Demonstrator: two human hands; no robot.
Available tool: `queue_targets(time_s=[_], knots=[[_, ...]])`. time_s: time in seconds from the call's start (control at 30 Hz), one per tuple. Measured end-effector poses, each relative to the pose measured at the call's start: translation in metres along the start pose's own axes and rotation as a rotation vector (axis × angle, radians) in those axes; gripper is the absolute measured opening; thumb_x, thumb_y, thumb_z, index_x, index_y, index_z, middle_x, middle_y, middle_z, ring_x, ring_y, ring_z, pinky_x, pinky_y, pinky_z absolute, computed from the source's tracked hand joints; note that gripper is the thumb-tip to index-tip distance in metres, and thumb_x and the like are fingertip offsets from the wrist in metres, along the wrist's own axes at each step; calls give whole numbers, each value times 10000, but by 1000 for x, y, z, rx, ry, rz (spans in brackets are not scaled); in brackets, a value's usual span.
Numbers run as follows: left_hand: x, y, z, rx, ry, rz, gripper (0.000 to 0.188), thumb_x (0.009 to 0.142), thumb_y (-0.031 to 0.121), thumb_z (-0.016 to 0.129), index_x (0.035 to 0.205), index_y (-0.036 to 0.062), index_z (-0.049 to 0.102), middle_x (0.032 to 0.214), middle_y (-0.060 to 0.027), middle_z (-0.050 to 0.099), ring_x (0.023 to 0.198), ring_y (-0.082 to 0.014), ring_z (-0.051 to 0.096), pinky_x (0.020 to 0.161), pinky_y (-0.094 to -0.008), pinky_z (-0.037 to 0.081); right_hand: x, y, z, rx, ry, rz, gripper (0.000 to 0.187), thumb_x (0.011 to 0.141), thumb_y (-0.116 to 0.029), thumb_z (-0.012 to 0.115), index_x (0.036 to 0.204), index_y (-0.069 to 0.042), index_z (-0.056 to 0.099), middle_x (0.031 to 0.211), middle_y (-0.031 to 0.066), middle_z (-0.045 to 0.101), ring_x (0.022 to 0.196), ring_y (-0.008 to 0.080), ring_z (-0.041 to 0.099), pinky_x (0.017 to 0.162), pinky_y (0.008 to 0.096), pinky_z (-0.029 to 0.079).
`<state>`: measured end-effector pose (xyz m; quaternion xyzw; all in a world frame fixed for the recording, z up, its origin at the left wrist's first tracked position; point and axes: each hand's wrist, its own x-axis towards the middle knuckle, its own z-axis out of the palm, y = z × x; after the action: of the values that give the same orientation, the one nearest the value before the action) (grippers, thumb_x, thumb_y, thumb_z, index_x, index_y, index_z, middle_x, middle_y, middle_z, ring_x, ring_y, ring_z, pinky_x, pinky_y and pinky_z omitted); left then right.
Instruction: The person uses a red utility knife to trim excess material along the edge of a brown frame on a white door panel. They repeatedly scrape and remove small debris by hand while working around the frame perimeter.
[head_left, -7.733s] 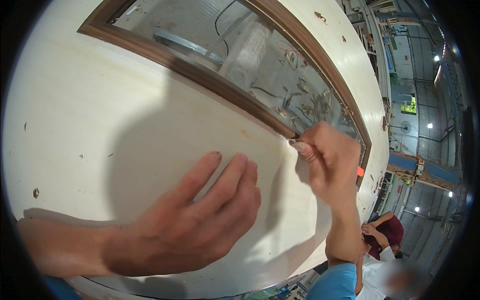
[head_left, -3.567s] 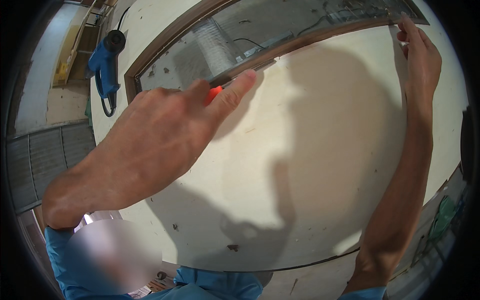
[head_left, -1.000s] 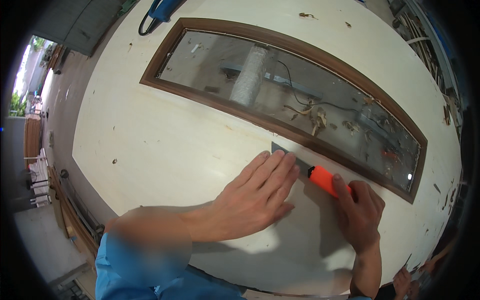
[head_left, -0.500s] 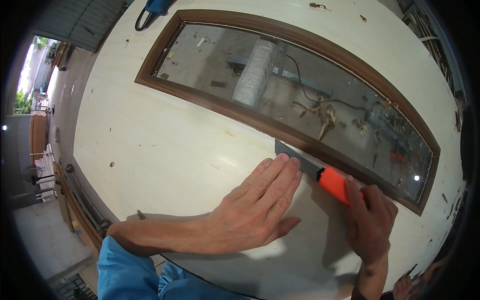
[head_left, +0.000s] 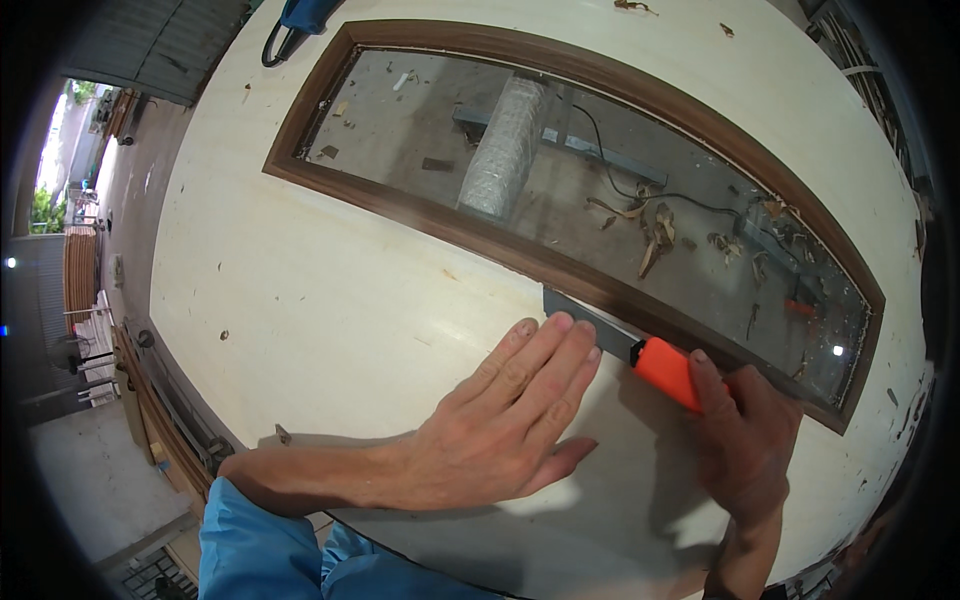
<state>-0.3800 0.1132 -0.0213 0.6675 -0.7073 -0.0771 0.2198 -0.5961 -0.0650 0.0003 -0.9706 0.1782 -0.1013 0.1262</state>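
A knife with an orange handle (head_left: pixel 668 372) and a broad grey blade (head_left: pixel 617 338) lies along the lower edge of a brown wooden frame (head_left: pixel 470 237). My right hand (head_left: pixel 745 435) is wrapped around the handle's end. The fingers of my left hand (head_left: pixel 510 415) are stretched out and press on the blade, near its slanted tip. The frame surrounds a glass pane (head_left: pixel 400 110) set in a large pale panel (head_left: pixel 300 290). Where exactly the blade's edge meets the panel beside the frame is hard to make out.
Through the glass show a wrapped roll (head_left: pixel 503 145), a dark cable and dry scraps on the floor below. A blue tool (head_left: pixel 312 14) sits at the panel's far left edge. Dry bits (head_left: pixel 633 6) lie on the far side. Stacked boards (head_left: pixel 82 275) stand off to the left.
The whole view has shifted slightly. Both hands and the knife keep nearly the same place against the frame, with the left hand still pressing on the blade.
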Motion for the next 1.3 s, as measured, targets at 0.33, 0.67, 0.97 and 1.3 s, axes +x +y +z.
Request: queue_targets(time_s=[0.33, 0.67, 0.97, 1.3], knots=[[1, -2, 0, -35, 1, -4, 738, 878, 393, 813, 1335, -160, 643, 1402, -334, 645, 1372, -474, 613, 1146, -550, 514, 0, -3, -2, -37, -49, 5, 569, 785, -49, 739, 1355, -59, 728, 768, 73, 526, 626, 244, 551, 557, 373, 423], [3, 0, -2, -59, -25, -51, 761, 868, 383, 815, 1374, -151, 623, 1434, -317, 632, 1401, -463, 593, 1175, -542, 487, -1, -14, -6, 16, -96, 123, 517, 839, -71, 734, 1353, -16, 716, 812, 113, 572, 670, 284, 585, 595, 383, 450], [0, 0, 3, -18, 36, -25, 728, 875, 360, 812, 1373, -138, 628, 1419, -312, 637, 1389, -468, 598, 1157, -552, 500, -8, -10, 16, -196, 150, -11, 519, 782, -151, 784, 1299, -113, 783, 782, 38, 502, 626, 187, 503, 549, 332, 399], [-4, -3, 5, -54, 89, -2, 665, 845, 310, 823, 1292, -155, 662, 1426, -324, 622, 1398, -477, 584, 1139, -548, 519, -7, -15, 11, -46, 82, 62, 639, 730, -106, 833, 1363, -134, 751, 783, 47, 515, 634, 216, 547, 567, 360, 457]])
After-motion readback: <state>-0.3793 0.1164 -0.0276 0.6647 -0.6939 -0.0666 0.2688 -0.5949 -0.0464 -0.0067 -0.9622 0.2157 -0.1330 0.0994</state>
